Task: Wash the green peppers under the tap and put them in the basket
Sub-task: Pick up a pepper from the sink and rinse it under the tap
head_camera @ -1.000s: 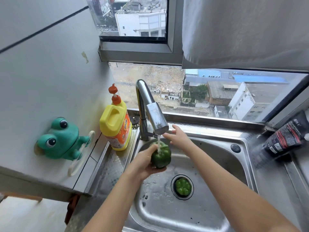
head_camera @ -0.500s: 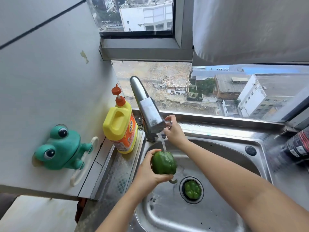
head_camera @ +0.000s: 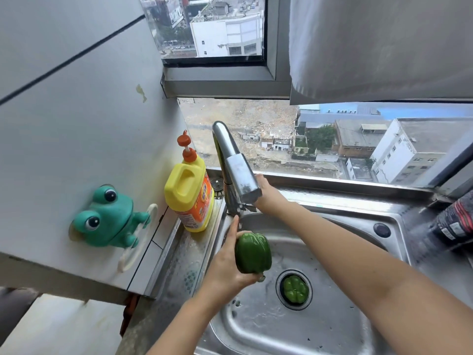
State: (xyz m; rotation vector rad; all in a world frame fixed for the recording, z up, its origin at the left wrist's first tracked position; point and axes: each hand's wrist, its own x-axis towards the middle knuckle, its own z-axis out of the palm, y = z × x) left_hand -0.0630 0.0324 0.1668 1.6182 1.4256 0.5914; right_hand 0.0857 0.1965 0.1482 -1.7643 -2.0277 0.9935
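The green pepper (head_camera: 253,253) is held in the air over the sink (head_camera: 268,334), just below and in front of the spout of the tap (head_camera: 238,170). The left hand (head_camera: 226,265) cups it from the left and from underneath, with 1 digit lying up along the pepper's left side. This is the same grip as 0.5 s ago.

Then, and 1 s ago, a thin stream ran from the spout onto the pepper's top; now no stream shows. The right hand (head_camera: 266,194), whose fingers showed at the tap's lever 0.5 s ago, has slid further behind the spout head. Only its back and wrist are visible, so I cannot tell whether its fingers are curled round anything.

The pepper's long axis runs nearly upright in the view. Its stem end points down toward the person, with the stub poking out under the palm, and the broad end points up at the spout.

A second green pepper (head_camera: 295,288) sits in the drain (head_camera: 279,290), lobed end up. A yellow bottle (head_camera: 189,190) stands on the bench left of the tap's base. A green frog holder (head_camera: 110,221) sticks to the left wall. A black pouch (head_camera: 455,221) lies blurred at the right edge.
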